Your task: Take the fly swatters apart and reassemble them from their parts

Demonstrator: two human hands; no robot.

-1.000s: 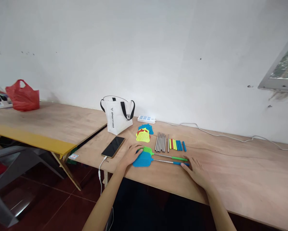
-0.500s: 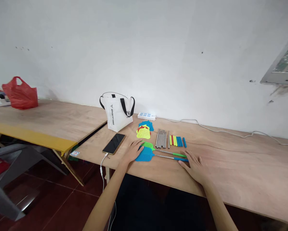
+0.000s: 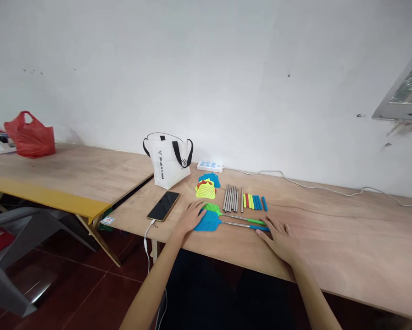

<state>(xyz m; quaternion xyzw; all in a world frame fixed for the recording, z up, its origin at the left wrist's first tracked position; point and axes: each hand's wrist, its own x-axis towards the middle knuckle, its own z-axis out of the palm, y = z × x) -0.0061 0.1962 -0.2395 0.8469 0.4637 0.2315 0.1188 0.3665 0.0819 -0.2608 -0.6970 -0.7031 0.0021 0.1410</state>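
Two fly swatters lie side by side on the wooden table (image 3: 330, 238), a blue one (image 3: 207, 221) nearer me and a green one (image 3: 212, 209) behind it. My left hand (image 3: 191, 216) rests flat at the left edge of their mesh heads, fingers stretched out. At the handle ends lies my right hand (image 3: 277, 236), its fingers spread and touching the grips. Beyond are several metal rods (image 3: 231, 198), a row of yellow, red and blue grip sleeves (image 3: 252, 201), and a stack of loose swatter heads (image 3: 206, 189) in yellow, red and blue.
A phone (image 3: 164, 206) on a white cable lies left of my left hand. Behind it stands a white bag (image 3: 168, 160) with black handles, beside a power strip (image 3: 209, 166). A second table (image 3: 89, 172) at left carries a red plastic bag (image 3: 34, 140).
Both hands and the swatters stay where they were. Only a very slight shift of the camera shows.
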